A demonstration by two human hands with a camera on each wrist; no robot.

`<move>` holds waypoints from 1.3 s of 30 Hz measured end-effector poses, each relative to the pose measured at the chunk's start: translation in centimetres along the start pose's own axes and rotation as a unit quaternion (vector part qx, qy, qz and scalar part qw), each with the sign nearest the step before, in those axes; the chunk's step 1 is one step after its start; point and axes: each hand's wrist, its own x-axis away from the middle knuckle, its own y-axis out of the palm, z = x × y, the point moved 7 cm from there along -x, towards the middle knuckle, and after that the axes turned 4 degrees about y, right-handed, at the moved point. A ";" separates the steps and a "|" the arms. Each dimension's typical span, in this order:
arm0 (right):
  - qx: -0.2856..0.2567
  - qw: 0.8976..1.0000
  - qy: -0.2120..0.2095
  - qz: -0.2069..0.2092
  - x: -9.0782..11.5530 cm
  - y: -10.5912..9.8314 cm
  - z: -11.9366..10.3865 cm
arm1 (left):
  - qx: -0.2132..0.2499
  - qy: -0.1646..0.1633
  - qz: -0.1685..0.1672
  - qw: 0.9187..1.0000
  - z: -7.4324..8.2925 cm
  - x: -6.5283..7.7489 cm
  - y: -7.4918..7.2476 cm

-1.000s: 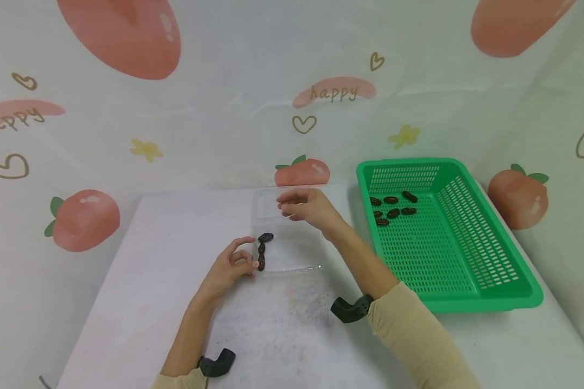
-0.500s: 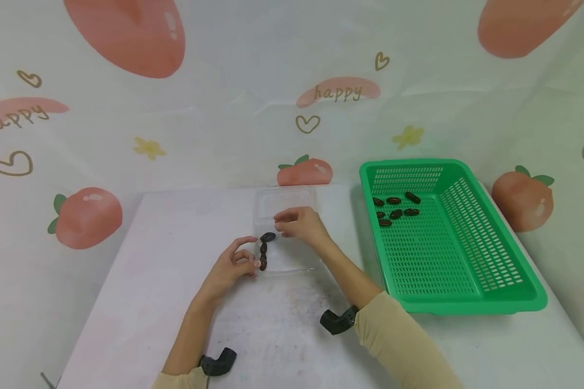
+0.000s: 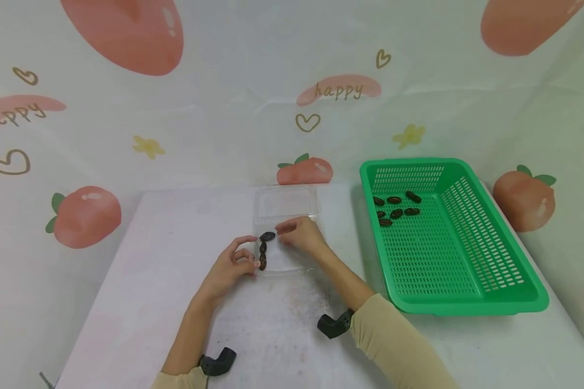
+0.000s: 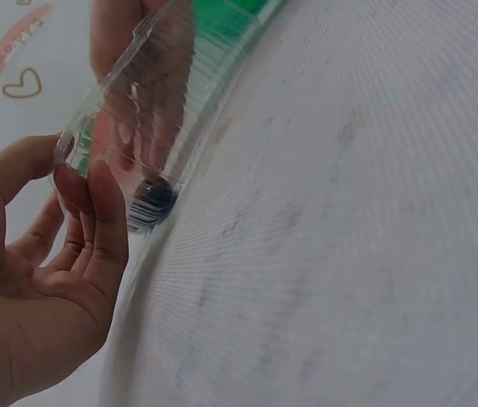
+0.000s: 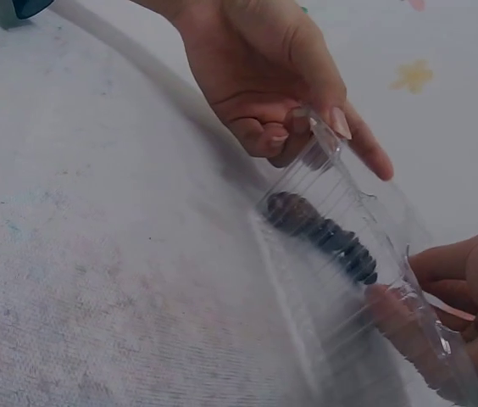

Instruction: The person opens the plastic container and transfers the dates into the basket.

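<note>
A clear plastic box (image 3: 292, 263) lies on the white table, its lid (image 3: 284, 201) folded back behind it. Several dark brown dates stand along its left side in the head view: one date (image 3: 267, 236) lies crosswise behind the others (image 3: 263, 254). My left hand (image 3: 227, 269) pinches the box's left rim; in the left wrist view its thumb and fingers (image 4: 103, 212) are on either side of that rim. Over the box, my right hand (image 3: 302, 235) reaches down, fingertips right beside the rear date with nothing visible between them. Ridged plastic blurs the dates (image 5: 319, 233) in the right wrist view.
To the right stands a green basket (image 3: 433, 259) with several more dates (image 3: 396, 213) at its back left. A printed backdrop (image 3: 214, 108) rises behind the table. Both wrists carry black mounts (image 3: 218, 362).
From above the lid hinge, my right hand has come down and forward to beside the rear date. The left hand keeps its place on the rim, and the dates lie as before.
</note>
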 end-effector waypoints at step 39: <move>0.020 0.999 -0.033 0.013 -0.1 1.8 -1.1 | 0.000 0.008 -0.004 1.000 0.0 -0.1 -0.2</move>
